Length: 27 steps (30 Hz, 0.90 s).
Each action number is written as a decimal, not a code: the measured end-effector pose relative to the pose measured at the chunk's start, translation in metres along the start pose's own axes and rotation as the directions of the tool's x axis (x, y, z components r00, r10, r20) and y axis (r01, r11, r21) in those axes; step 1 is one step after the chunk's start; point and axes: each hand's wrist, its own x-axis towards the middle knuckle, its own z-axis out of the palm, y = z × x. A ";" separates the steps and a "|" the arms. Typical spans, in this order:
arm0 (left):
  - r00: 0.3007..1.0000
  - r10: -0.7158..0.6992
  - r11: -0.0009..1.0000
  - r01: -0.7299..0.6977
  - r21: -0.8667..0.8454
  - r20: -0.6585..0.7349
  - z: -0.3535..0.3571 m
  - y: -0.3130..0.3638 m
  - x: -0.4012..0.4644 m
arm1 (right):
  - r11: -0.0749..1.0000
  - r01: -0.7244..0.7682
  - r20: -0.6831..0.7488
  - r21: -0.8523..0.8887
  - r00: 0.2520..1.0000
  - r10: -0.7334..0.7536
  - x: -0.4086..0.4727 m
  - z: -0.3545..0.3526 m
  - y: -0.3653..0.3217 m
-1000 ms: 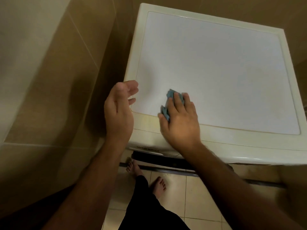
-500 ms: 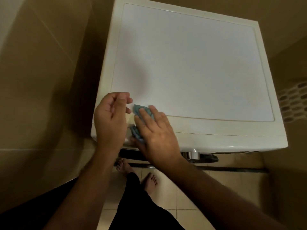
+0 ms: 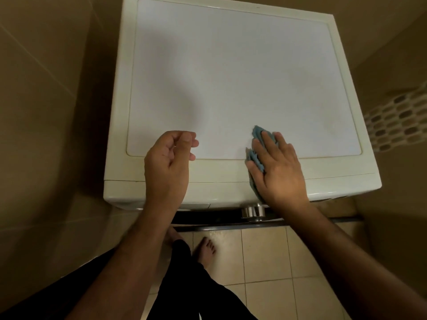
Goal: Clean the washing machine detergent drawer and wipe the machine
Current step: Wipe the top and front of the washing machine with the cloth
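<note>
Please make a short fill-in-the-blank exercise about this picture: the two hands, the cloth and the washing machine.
1. The right hand presses a cloth whose colour is ____.
2. The cloth lies on the ____ of the washing machine, near its front edge.
3. The left hand holds ____; its fingers are loosely curled.
4. The silver knob sits on the machine's ____ side.

Missing words: blue; top; nothing; front
</note>
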 end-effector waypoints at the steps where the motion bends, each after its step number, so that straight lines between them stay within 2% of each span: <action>1: 1.000 0.000 1.000 0.000 0.002 0.001 0.000 -0.001 0.000 | 0.999 -0.033 -0.017 -0.002 0.999 0.033 0.006 0.002 -0.002; 5: 1.000 -0.016 1.000 0.016 0.000 -0.006 0.003 -0.001 0.001 | 0.988 -0.157 -0.091 0.006 0.983 0.157 0.037 0.009 -0.035; 7: 1.000 -0.011 1.000 0.011 -0.008 -0.009 0.006 0.001 0.003 | 0.988 -0.152 -0.092 -0.007 0.984 0.151 0.051 0.015 -0.063; 12: 0.999 0.015 1.000 -0.016 -0.026 -0.043 0.006 0.003 0.009 | 0.992 0.123 -0.045 0.035 0.992 -0.121 0.067 0.029 -0.116; 16: 0.996 0.032 0.999 -0.031 0.018 -0.085 0.001 0.004 0.014 | 0.976 0.211 -0.017 0.045 0.978 -0.210 0.057 0.025 -0.094; 20: 0.997 -0.013 0.998 0.017 0.053 -0.078 -0.006 0.001 0.019 | 0.998 0.057 -0.050 -0.013 0.997 -0.058 0.062 0.020 -0.057; 23: 0.995 -0.040 0.998 0.044 0.039 -0.093 -0.008 -0.001 0.023 | 0.998 -0.046 -0.049 -0.045 0.998 0.043 0.083 0.021 -0.062; 27: 0.992 -0.055 0.998 0.056 0.007 -0.109 -0.009 -0.001 0.029 | 1.000 0.023 -0.062 -0.009 0.998 -0.024 0.097 0.023 -0.105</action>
